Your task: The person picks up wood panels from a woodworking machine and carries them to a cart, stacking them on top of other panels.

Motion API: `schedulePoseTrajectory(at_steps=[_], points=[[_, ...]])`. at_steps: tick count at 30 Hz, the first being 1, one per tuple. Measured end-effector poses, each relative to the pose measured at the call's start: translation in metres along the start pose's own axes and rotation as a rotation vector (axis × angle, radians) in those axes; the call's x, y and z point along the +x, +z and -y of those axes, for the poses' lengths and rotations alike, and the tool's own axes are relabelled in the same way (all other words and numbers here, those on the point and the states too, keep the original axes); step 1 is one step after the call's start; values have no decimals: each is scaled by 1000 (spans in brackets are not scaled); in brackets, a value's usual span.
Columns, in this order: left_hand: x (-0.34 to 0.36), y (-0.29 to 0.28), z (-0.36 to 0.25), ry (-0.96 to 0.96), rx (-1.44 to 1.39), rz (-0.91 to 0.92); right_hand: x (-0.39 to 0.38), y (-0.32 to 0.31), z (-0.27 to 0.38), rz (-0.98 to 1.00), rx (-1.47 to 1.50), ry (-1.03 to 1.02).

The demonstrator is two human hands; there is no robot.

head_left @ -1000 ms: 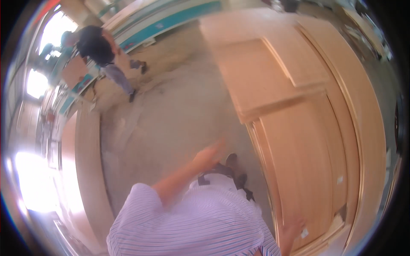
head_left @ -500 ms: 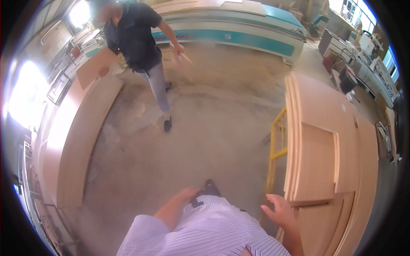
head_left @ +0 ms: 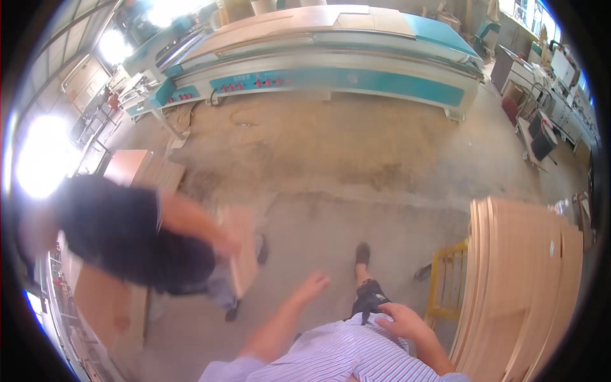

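My left hand [head_left: 314, 284] hangs in front of my body over the concrete floor, its fingers smeared by motion. Nothing shows in it. Close to my waist is my right hand [head_left: 402, 320], open, thumb and fingers apart, with nothing held. It is beside my striped shirt [head_left: 344, 356] and dark shorts [head_left: 370, 298]. To the right of that hand, a stack of wood panels [head_left: 515, 280] stands on edge by a yellow metal frame [head_left: 439, 280]; I touch neither.
At left, a blurred person in a dark shirt [head_left: 127, 229] carries a small wood panel [head_left: 243, 251]. A larger board [head_left: 105, 299] is beside them. A long white and teal machine [head_left: 394, 86] spans the back. A cart with dark bins [head_left: 541, 137] stands far right.
The other person has come from the far left to close by on my left. My view has shifted forward, and the panel stack sits lower and farther right. My left hand has swung forward.
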State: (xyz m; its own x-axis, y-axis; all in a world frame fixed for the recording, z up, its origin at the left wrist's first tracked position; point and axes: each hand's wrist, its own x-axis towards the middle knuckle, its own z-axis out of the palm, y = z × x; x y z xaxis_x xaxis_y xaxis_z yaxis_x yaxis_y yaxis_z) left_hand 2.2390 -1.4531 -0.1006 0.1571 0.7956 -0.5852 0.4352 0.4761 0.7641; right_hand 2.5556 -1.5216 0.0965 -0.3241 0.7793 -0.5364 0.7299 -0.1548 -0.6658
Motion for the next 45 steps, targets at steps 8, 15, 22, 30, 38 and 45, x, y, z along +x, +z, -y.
schedulePoseTrajectory(at_steps=[8,15,22,30,38,45], points=[[98,-133,-20,-69,318,-122,255,-232,74,-124,-136,-180],[249,-255,12,-635,-145,-350,497,-385,193,-142,-193,-386],[528,-414,-113,-392,441,75,703,-441,249,-33,-8,-164],[846,-626,-463,-19,33,-288,893,-596,304,-362,256,-109],[1042,-737,-597,50,-314,-275,1167,-764,345,-508,330,-200],[1142,-854,-767,122,-425,-423,1379,-941,398,-822,210,-208]])
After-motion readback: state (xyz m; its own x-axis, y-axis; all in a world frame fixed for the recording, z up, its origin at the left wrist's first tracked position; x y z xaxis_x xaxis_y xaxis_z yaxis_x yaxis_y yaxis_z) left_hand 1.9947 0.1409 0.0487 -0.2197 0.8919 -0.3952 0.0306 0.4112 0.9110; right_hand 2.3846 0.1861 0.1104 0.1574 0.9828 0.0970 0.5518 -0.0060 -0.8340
